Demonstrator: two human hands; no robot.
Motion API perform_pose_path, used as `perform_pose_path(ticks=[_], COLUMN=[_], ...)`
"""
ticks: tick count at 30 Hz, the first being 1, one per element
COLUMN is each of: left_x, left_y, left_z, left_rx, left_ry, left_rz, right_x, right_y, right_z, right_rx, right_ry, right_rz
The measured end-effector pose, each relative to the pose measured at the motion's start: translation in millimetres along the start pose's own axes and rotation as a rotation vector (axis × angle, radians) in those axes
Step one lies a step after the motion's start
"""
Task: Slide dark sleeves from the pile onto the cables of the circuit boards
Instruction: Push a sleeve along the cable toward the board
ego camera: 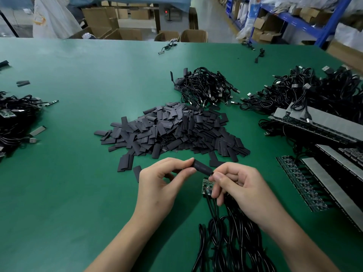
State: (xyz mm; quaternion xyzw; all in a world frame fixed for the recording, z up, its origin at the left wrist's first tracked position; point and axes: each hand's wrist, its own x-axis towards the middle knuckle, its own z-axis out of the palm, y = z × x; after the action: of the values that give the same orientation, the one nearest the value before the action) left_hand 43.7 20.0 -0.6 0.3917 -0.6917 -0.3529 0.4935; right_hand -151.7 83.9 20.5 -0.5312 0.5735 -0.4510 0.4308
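Green desk (78, 173), near edge: left hand (159, 189) pinching dark sleeve (202, 167); right hand (245, 189) pinching circuit board (206, 188); sleeve pile (172, 132) at centre.

The left hand (157, 185) covers one end of the sleeve (203, 167). The right hand (241, 185) hides the other end and half the circuit board (205, 188), so it cannot be told whether a cable is inside the sleeve. At the near edge of the table (78, 173) the cable bundle (225, 242) is cut off. The board stacks (322, 122) at the right edge and the cable heap (17, 114) at the left edge are cut off too.
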Motion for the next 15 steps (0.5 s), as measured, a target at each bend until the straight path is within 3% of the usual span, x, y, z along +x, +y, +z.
perform_pose_path(ticks=[7,12,15], left_x=[-0.5,-0.7,2.8], left_y=[2.7,7.9,6.6], left_z=[1.4,6.1,4.1], left_rx=[-0.067,-0.378,-0.474], left_ry=[-0.047,-0.011,0.028], left_rz=[-0.033,-0.226,-0.309], right_x=[0.3,-0.3,-2.7], right_y=[3.2,2.9,0.6], right_z=[-1.6,4.3,0.3], right_rx=[0.016,-0.017,-0.168], right_ry=[-0.001,-0.053,-0.096], right_rz=[0.002,-0.015,-0.040])
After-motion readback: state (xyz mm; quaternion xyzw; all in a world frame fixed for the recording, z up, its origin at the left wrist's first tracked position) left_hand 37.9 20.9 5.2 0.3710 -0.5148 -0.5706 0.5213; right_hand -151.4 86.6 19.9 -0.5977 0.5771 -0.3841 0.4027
